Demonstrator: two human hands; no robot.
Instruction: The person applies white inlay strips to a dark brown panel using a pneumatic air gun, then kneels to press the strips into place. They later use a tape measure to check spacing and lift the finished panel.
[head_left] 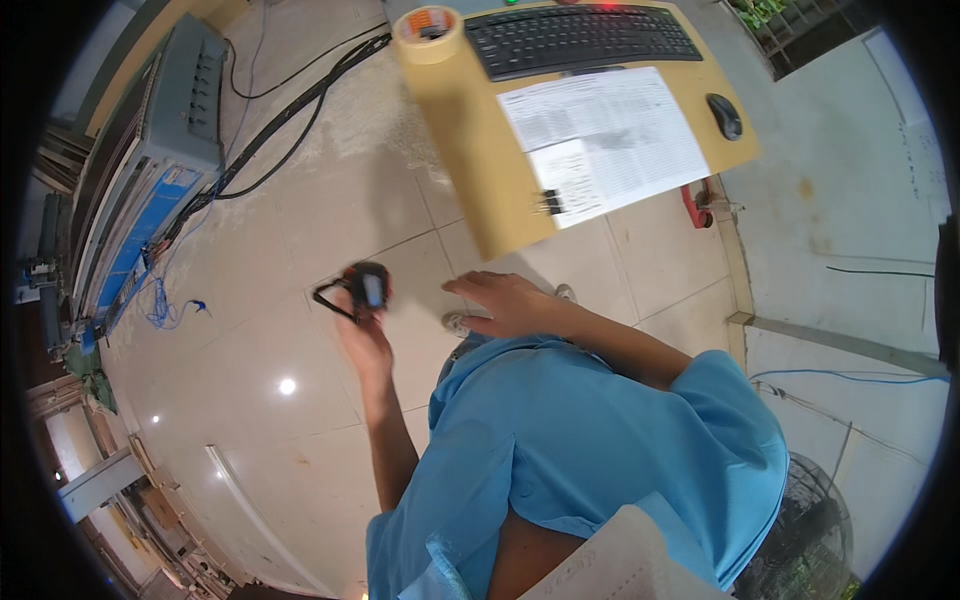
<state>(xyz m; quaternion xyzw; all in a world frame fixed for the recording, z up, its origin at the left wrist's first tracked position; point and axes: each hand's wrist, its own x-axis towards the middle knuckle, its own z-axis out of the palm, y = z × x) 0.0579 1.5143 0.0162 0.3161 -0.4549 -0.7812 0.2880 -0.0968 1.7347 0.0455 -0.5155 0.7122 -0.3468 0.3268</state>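
My left hand (364, 338) is raised over the tiled floor, left of the desk. Its fingers are closed around a small black and orange handheld device (371, 287) with a pale blue panel and a black loop at its side; motion blurs it, so its exact kind is unclear. In front of my blue shirt (610, 420), my right hand (508, 302) is held out flat with fingers extended, holding nothing. It hovers just below the near edge of the tan desk (455, 150). Printed sheets (625, 130) with a black binder clip (552, 202) lie on that desk.
A roll of tape (427, 38), a black keyboard (585, 40) and a mouse (724, 117) rest on the desk. At left stands a grey and blue machine (165, 150), with black cables (300, 105) across the floor. Behind me at right is a fan (805, 525).
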